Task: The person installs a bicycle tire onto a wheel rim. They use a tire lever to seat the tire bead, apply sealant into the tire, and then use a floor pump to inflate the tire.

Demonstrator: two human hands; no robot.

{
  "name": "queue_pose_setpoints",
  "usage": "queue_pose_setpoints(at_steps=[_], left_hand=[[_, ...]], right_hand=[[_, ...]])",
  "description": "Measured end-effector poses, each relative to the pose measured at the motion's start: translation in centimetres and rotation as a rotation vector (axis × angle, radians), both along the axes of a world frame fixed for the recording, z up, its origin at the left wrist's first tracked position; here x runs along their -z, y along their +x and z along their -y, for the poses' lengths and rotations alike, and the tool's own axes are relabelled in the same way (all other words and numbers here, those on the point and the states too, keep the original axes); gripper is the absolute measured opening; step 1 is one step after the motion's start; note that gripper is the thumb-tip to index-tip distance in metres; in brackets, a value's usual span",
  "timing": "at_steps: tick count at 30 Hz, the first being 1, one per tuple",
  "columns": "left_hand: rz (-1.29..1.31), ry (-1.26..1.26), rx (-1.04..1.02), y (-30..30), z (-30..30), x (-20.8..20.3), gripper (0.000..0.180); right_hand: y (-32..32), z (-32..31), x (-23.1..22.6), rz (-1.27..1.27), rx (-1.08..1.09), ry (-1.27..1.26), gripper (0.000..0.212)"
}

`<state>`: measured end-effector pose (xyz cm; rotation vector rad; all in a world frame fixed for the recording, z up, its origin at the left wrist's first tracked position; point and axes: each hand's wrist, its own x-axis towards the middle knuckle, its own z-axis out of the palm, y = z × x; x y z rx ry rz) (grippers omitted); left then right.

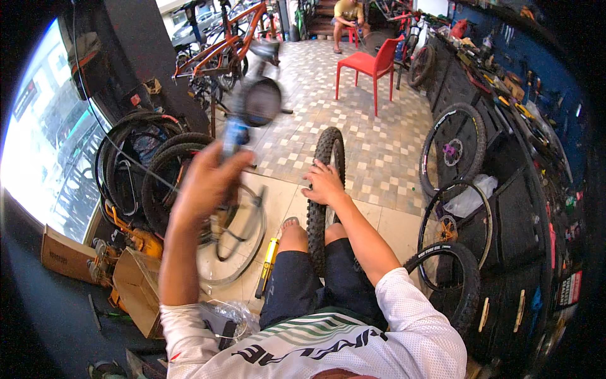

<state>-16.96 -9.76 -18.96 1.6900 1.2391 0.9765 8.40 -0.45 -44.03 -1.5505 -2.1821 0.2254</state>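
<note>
Raised at the left, my left hand (211, 183) is closed around what looks like a tire inflator (237, 134) with a blue body and a round dark gauge. Motion blurs both, and the fingers are partly smeared. A knobby black bicycle tire (317, 230) stands upright between my knees, its tread facing me. My right hand (325, 184) grips the upper part of this tire, fingers bent over the tread. The tire's lower part is hidden by my legs and shirt. A thin dark hose (136, 158) runs down from the upper left toward my left hand.
Several tires (170, 164) and a cardboard box (136, 294) crowd the left. A yellow tool (268, 265) lies by my left leg. More wheels (453, 150) lean against the right-hand cabinets. Ahead stands a red chair (372, 63); a person (349, 16) sits farther back.
</note>
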Motion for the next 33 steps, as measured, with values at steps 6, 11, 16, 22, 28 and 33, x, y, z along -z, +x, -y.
queue_pose_setpoints(at_steps=[6,11,16,22,28,33], left_hand=[[0.051,-0.166,0.335,11.7,-1.7,5.9,0.036],[0.02,0.009,0.501,20.6,-0.7,10.1,0.051],[0.088,0.012,0.736,24.1,3.1,12.2,0.069],[0.09,-0.025,0.931,17.9,2.4,13.1,0.04],[0.277,-0.162,0.462,5.7,-1.2,16.5,0.03],[0.35,-0.162,0.069,-2.1,-1.9,19.5,0.027]], right_hand=[[5.3,7.0,-2.3,-1.637,-0.46,-0.12,0.071],[8.1,13.2,-8.5,-1.508,-0.359,0.116,0.109],[12.0,15.3,-10.5,-1.661,-0.26,0.186,0.091],[14.1,20.3,-13.6,-1.547,0.067,0.588,0.079],[23.5,27.3,-17.3,-1.363,0.223,0.968,0.059],[28.7,32.9,-21.0,-0.768,0.73,1.205,0.057]])
